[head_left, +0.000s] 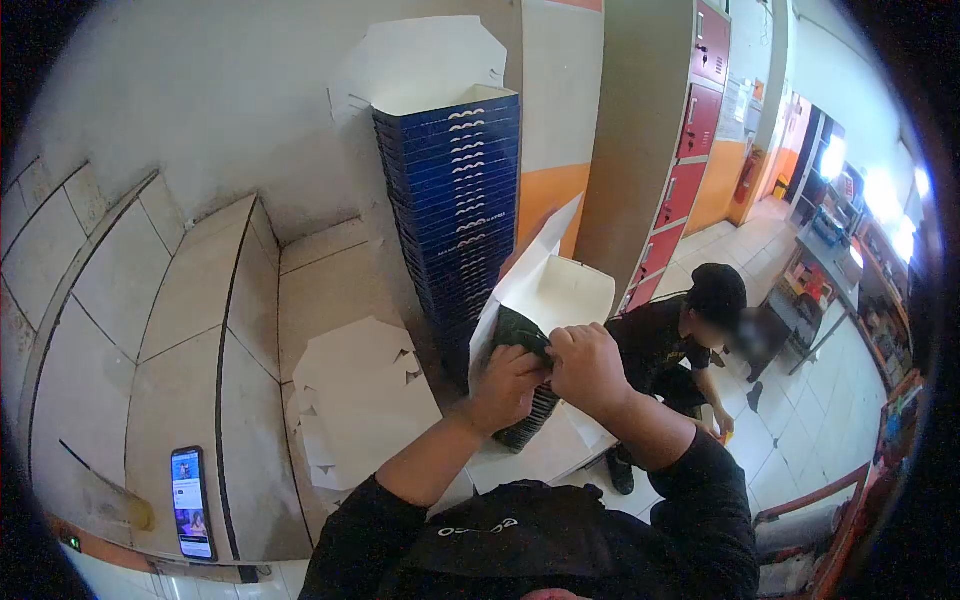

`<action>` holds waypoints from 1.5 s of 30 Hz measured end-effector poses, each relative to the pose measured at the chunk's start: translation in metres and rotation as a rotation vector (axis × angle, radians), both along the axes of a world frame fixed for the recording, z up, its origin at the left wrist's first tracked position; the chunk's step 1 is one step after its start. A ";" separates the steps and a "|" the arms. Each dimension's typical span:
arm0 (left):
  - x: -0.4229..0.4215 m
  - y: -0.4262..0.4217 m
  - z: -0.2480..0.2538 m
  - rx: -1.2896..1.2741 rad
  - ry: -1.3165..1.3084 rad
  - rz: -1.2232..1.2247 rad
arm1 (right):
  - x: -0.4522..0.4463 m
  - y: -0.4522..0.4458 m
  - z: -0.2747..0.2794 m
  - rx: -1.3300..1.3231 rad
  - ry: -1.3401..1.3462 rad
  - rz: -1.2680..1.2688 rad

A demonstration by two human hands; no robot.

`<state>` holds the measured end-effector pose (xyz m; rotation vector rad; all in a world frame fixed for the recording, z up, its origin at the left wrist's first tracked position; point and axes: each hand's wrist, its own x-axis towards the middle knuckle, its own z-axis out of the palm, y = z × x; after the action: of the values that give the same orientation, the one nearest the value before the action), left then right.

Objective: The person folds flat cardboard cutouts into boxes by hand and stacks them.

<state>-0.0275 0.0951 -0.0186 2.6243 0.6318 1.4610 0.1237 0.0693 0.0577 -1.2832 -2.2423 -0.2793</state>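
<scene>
Both hands are at an open carton (575, 290) with a white inside, its raised flap standing on the left. My left hand (508, 388) is closed on the carton's dark green side. Close beside it, my right hand (588, 368) pinches the near edge of the same carton. Under my hands, the dark edges of more stacked cartons (527, 425) show. A tall stack of dark blue cartons (450, 200) rises behind on the left, with an open white lid on top. Flat white card sheets (360, 410) lie left of my hands.
A phone (193, 503) with a lit screen is on the tiled ledge (170, 400) at the left. A person (670, 340) in dark clothes crouches to the right. Red lockers (685, 195) stand behind, and a metal table (830, 262) is farther right.
</scene>
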 end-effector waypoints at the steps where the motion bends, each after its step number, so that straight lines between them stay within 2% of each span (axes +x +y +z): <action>1: 0.000 0.001 0.000 -0.016 0.003 -0.011 | 0.001 -0.001 0.000 0.008 0.001 0.006; 7: 0.002 0.001 0.000 -0.053 0.014 -0.011 | 0.007 0.003 0.011 -0.048 0.004 0.054; 10: 0.000 0.001 0.008 -0.058 0.018 0.017 | 0.005 0.005 -0.003 -0.123 -0.085 0.006; 13: -0.003 -0.003 0.014 -0.037 0.099 0.067 | 0.007 0.002 0.002 -0.134 -0.071 0.052; 19: -0.017 0.008 0.023 -0.055 0.158 0.033 | 0.016 0.001 0.020 -0.270 -0.278 0.046; 22: -0.015 0.006 0.021 -0.084 0.116 0.018 | 0.012 0.007 0.006 -0.334 -0.378 0.108; 25: -0.013 0.009 0.015 -0.100 0.046 0.035 | 0.012 0.012 0.004 -0.406 -0.352 0.132; 28: -0.008 -0.002 0.032 0.065 -0.024 0.155 | 0.030 0.041 0.008 -0.393 -0.334 0.554; 30: -0.009 0.001 0.027 0.011 0.012 0.071 | 0.049 0.078 0.010 -0.320 -0.303 0.279; 31: -0.009 0.002 0.023 -0.017 0.029 0.029 | 0.051 0.093 0.017 -0.146 -0.258 0.218; 32: -0.009 0.002 0.020 -0.010 0.030 0.025 | 0.050 0.094 0.020 -0.204 0.091 -0.054; 35: -0.009 0.006 0.014 0.014 0.029 0.018 | 0.067 0.128 -0.018 -0.364 -0.076 -0.212; 38: -0.011 0.010 0.010 0.032 0.006 0.013 | 0.070 0.137 -0.037 -0.298 -0.081 -0.220; 41: -0.011 0.007 0.006 0.036 -0.014 -0.005 | 0.059 0.118 -0.008 -0.489 0.060 -0.265; 44: -0.014 -0.005 0.011 0.018 -0.028 0.025 | 0.063 0.120 -0.015 -0.299 0.261 -0.219; 45: -0.013 -0.019 0.011 0.007 -0.045 0.059 | 0.062 0.117 -0.016 -0.154 0.392 -0.215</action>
<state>-0.0410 0.0764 -0.0071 2.5912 0.7058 1.5366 0.1861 0.1860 0.0413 -1.5140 -1.8258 0.0680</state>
